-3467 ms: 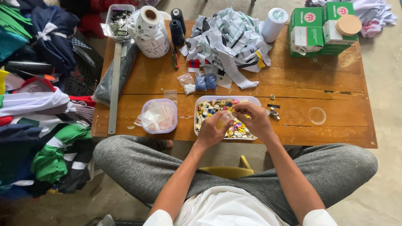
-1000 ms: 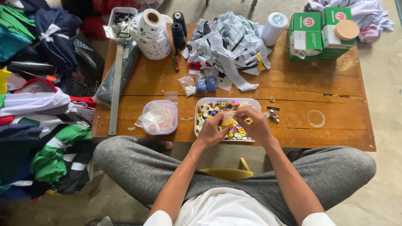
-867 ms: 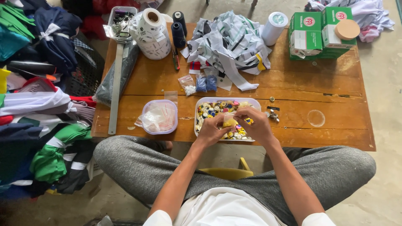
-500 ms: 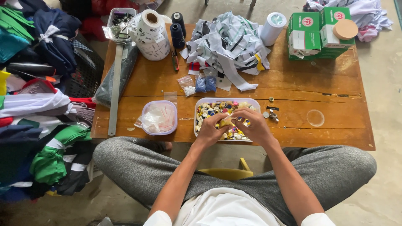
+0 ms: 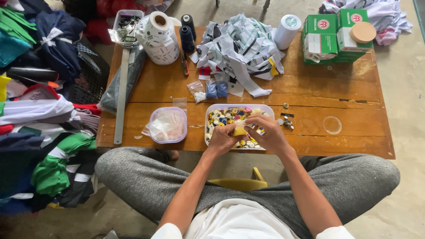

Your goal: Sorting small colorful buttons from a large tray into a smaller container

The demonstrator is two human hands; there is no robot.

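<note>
Small yellow piece (image 5: 240, 130) is being pinched between left hand (image 5: 223, 138) and right hand (image 5: 267, 132), both curled closed, risking dropping into the clear rectangular tray of mixed coloured buttons (image 5: 221, 109) at the wooden table's (image 5: 354, 93) near edge.

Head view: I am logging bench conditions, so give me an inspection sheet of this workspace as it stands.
Surface: wooden table, worn, mostly covered on its far half.
Job's things: tray of mixed coloured buttons; small yellow piece held above it.
Clutter: container of clear bags, metal ruler, label roll, dark thread cones, fabric strips, green boxes.
Grippers: left hand and right hand both pinch the yellow piece.
Cables: nothing seen.
Surroundings: piled garments at left, concrete floor.
</note>
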